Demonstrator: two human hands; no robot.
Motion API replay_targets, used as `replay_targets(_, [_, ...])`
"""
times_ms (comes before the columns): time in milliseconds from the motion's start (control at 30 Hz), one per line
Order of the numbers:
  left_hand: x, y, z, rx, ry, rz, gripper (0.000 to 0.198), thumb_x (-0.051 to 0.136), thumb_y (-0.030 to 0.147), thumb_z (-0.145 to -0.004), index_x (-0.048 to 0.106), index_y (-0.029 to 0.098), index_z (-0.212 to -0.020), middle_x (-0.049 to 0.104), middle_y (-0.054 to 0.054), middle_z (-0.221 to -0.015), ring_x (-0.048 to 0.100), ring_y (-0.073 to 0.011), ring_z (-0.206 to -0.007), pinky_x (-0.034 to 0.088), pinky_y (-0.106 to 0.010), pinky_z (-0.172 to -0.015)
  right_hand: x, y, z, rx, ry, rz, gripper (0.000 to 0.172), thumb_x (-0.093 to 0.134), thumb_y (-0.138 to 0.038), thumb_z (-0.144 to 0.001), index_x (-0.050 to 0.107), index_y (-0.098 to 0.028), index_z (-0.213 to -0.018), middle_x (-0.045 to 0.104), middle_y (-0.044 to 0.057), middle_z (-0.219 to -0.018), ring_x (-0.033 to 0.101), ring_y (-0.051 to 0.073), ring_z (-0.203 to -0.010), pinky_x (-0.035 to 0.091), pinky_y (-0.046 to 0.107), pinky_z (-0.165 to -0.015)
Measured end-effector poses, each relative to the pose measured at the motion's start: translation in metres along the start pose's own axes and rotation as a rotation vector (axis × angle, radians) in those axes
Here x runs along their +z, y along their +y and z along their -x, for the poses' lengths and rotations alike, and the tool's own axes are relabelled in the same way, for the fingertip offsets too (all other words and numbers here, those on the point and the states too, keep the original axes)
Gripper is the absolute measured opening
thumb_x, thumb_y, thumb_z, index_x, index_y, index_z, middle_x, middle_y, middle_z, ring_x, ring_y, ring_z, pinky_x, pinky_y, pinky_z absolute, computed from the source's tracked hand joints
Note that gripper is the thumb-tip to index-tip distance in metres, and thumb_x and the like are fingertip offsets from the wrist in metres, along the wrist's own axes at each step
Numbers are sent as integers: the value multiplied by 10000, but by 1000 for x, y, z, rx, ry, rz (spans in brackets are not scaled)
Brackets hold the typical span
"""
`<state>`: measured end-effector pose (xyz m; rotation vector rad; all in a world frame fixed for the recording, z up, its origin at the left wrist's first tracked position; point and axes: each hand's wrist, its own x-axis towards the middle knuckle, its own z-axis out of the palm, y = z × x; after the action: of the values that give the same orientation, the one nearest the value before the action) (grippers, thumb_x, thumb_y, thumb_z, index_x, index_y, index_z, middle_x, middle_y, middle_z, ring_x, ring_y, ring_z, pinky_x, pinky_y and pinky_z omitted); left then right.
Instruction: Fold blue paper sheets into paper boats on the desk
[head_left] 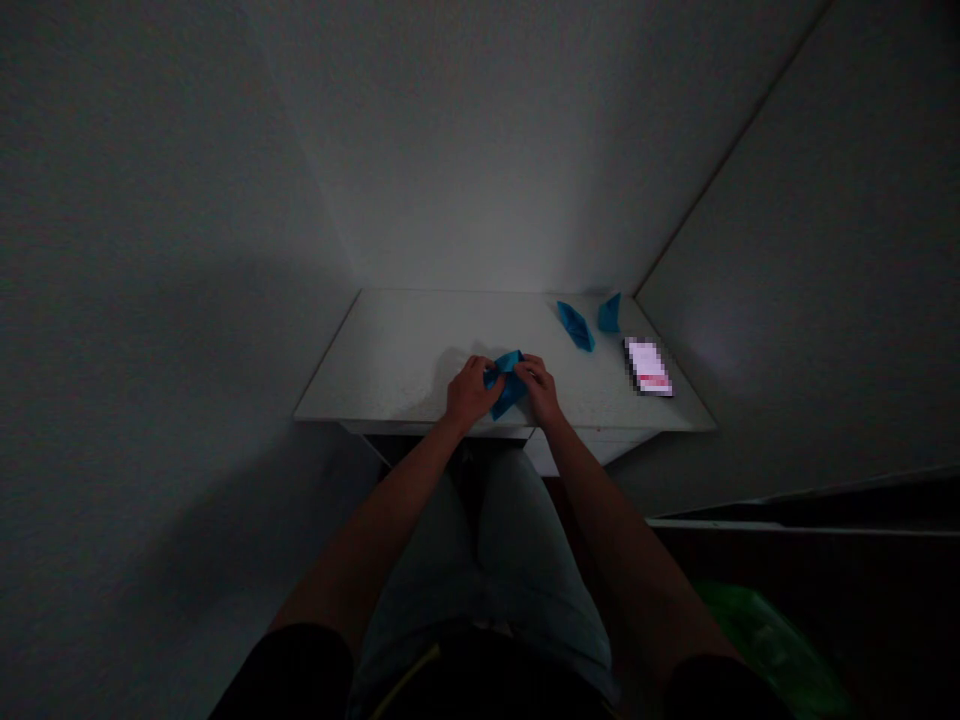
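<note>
Between my hands, above the front part of the white table, is a piece of folded blue paper [511,393]. My left hand [472,390] grips its left side, thumb laid across the front. On the other side my right hand [538,385] pinches the upper right edge. Part of the paper is hidden behind my fingers. Farther back on the right lies a folded blue paper boat [576,326]. Beside it stands another folded blue paper piece [609,314], whose exact shape is hard to make out in the dim light.
A phone [649,367] with a lit, blurred screen lies at the right end of the white table [390,350]. Walls enclose the table at the back, left and right. A green plastic bag [765,640] is on the dark floor at lower right.
</note>
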<state>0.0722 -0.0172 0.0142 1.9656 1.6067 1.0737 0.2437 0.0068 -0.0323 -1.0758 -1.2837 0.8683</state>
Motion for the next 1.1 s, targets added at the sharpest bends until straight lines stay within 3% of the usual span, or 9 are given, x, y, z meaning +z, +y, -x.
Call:
replay_targets(133, [-6, 1, -5, -5, 23, -3, 60, 662, 299, -976, 671, 243, -956, 673, -67, -1136, 670, -220, -994, 512, -331, -886, 0, -2, 2, -53, -25, 53, 432, 702, -678, -855, 747, -255, -931, 643, 99, -1228, 631, 284, -1192, 556, 453, -996])
replay_targets(433, [-6, -4, -9, -47, 46, 26, 111, 726, 329, -928, 664, 248, -973, 728, -73, -1040, 680, -255, -980, 514, -359, -914, 6, -5, 6, -116, -161, 201, 302, 661, -538, -948, 797, -312, -1096, 615, 93, -1297, 602, 271, -1237, 548, 459, -1037])
replay_targets(767, [-4, -18, -14, -183, 84, 174, 96, 702, 350, -939, 670, 260, -927, 758, -40, -922, 702, -230, -859, 510, -333, -832, 11, -15, 10, -159, -237, 313, 401, 735, -508, -914, 746, -318, -1267, 584, 103, -1298, 618, 265, -1101, 575, 443, -955])
replay_targets(1000, [-12, -18, -19, -94, 92, 145, 49, 671, 207, -898, 650, 229, -861, 695, -62, -1044, 679, -212, -998, 536, -339, -946, 17, -11, 15, -220, -188, 367, 523, 814, -590, -832, 708, -271, -1233, 502, 130, -1337, 592, 304, -1205, 567, 471, -987])
replay_targets(1100, [-16, -16, -21, -38, 111, 148, 66, 661, 165, -873, 643, 215, -833, 659, -77, -1113, 659, -205, -1075, 552, -309, -925, 19, -7, 14, -218, -139, 404, 569, 836, -633, -790, 683, -251, -1183, 510, 127, -1278, 583, 302, -1202, 557, 474, -1019])
